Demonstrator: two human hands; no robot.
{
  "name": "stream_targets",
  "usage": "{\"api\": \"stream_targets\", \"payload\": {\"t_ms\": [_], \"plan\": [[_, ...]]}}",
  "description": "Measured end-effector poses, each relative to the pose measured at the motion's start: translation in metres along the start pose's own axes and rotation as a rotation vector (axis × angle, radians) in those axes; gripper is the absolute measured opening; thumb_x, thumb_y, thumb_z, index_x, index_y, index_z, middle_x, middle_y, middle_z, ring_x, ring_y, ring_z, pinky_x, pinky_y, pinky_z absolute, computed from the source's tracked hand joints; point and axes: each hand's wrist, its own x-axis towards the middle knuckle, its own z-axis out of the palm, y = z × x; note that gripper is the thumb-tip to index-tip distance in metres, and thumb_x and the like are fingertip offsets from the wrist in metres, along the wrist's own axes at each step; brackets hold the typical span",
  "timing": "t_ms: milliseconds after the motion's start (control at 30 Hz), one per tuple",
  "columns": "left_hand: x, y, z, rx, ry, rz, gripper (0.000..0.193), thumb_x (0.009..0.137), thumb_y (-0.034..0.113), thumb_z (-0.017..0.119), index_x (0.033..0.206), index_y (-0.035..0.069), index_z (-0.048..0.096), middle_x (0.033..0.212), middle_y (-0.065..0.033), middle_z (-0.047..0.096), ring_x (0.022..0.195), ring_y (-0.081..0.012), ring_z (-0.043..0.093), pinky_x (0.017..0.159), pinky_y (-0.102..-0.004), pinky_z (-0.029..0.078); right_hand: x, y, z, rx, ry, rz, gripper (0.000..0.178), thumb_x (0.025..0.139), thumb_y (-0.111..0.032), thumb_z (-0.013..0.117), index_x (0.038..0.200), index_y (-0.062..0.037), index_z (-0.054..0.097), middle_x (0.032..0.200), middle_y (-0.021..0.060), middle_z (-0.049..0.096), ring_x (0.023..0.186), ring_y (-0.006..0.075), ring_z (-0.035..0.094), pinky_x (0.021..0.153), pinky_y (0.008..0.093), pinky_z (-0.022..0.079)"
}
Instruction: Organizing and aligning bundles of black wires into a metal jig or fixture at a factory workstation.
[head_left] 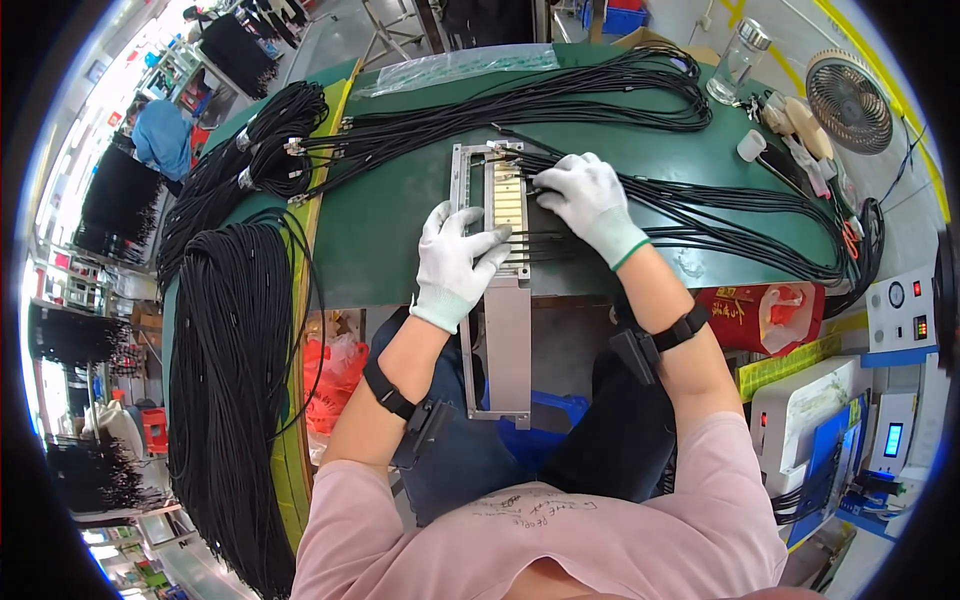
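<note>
A long metal fixture (509, 345) with a row of pale yellow slots lies across the table's near edge and juts out over my lap. My left hand (458, 262), in a white glove with grey fingertips, rests on the fixture's lower slots, fingers apart. Thin black cable ends run into the slots beside its fingertips. My right hand (588, 205), gloved the same way, is at the fixture's right edge, its fingers curled down onto a black cable; the fingertips are partly hidden. From there a bundle of black cables (745, 212) loops off to the right.
More black cables (560, 100) stretch along the back of the green table (390, 240). Thick cable bundles (235, 340) hang over its left side. A glass jar (738, 62), a fan (848, 100) and small items stand at back right. A red bag (745, 318) sits below the right edge.
</note>
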Motion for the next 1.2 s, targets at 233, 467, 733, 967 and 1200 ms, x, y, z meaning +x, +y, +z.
{"api": "stream_targets", "payload": {"t_ms": [233,467,733,967,1200], "plan": [[0.001,-0.007,-0.004,-0.197,0.156,-0.085,0.018,0.079,0.025,0.071,0.091,0.012,0.074,0.114,-0.0156,0.064,0.114,-0.0386,0.052,0.097,-0.0465,0.043,0.005,-0.034,-0.007,0.116,0.046,-0.119,0.014,0.072,-0.017,0.074,0.083,-0.0120,0.067,0.076,0.0061,0.064,0.077,0.0253,0.060,0.076,0.0370,0.047],[0.003,-0.014,-0.002,-0.230,0.265,-0.164,0.018,0.079,0.023,0.070,0.082,0.005,0.070,0.110,-0.0149,0.066,0.109,-0.0346,0.056,0.093,-0.0445,0.044,-0.001,-0.058,-0.012,0.287,-0.020,-0.152,0.014,0.072,-0.015,0.074,0.083,-0.0108,0.067,0.075,0.0045,0.065,0.076,0.0253,0.059,0.075,0.0366,0.047],[0.003,-0.026,-0.004,-0.119,0.298,-0.297,0.017,0.083,0.021,0.067,0.084,0.004,0.069,0.098,-0.0128,0.069,0.096,-0.0316,0.061,0.087,-0.0415,0.047,-0.007,-0.021,-0.020,0.270,-0.142,-0.022,0.008,0.075,-0.015,0.071,0.080,-0.0103,0.068,0.076,0.0029,0.065,0.076,0.0246,0.059,0.075,0.0351,0.048],[0.001,-0.026,-0.003,-0.194,0.246,-0.388,0.017,0.086,0.021,0.064,0.089,0.004,0.070,0.089,-0.0135,0.069,0.086,-0.0322,0.061,0.081,-0.0417,0.048,-0.010,-0.015,-0.022,0.100,-0.182,-0.032,0.010,0.076,-0.019,0.070,0.079,-0.0101,0.068,0.075,0.0029,0.065,0.078,0.0246,0.059,0.076,0.0361,0.048],[0.000,-0.031,-0.003,-0.186,0.189,-0.448,0.017,0.086,0.022,0.064,0.092,0.009,0.071,0.094,-0.0130,0.069,0.092,-0.0316,0.061,0.085,-0.0414,0.048,-0.007,-0.019,-0.024,0.096,-0.191,-0.042,0.009,0.076,-0.018,0.070,0.077,-0.0102,0.067,0.075,0.0028,0.065,0.079,0.0250,0.059,0.076,0.0365,0.048]]}}
